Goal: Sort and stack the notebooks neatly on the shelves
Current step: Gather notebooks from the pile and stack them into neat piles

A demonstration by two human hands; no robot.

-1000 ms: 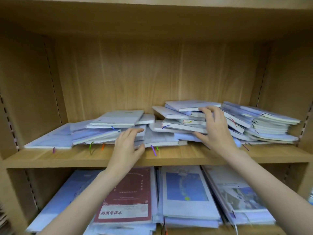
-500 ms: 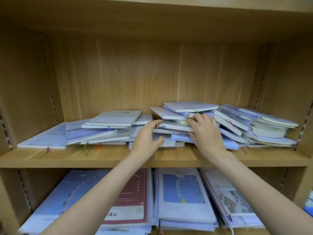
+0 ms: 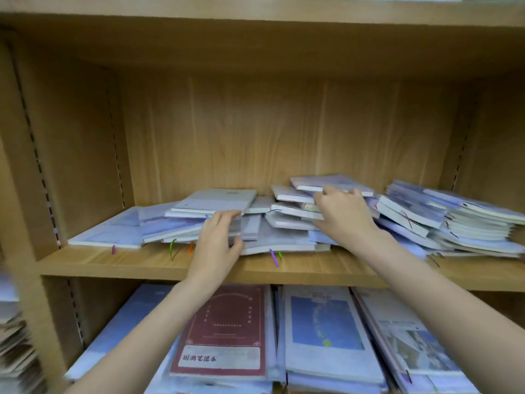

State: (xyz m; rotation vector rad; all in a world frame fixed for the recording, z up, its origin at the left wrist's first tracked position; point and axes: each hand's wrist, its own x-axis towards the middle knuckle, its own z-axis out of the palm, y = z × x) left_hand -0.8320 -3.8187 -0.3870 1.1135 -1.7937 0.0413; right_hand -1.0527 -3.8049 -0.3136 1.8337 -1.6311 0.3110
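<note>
Pale lilac and white notebooks lie in loose, crooked piles on the middle wooden shelf (image 3: 113, 265). My left hand (image 3: 217, 245) has its fingers on top of the left pile (image 3: 216, 200) at its right end and its thumb beneath, pinching a few notebooks. My right hand (image 3: 343, 217) curls its fingers over the front edges of the tilted middle pile (image 3: 287, 193). A third pile (image 3: 468, 220) slants at the far right, untouched. Coloured ribbon markers hang over the shelf's front edge.
The lower shelf holds flat stacks: a red-covered notebook (image 3: 227, 322), a blue map-covered one (image 3: 326, 322) and more to the right (image 3: 412, 345). Blurred stacks of paper (image 3: 14, 351) stand outside the bookcase at the left. There is tall free space above the piles.
My left hand has moved left from the middle pile to the right end of the left pile. My right hand has shifted up onto the middle pile's upper notebooks. The camera came closer.
</note>
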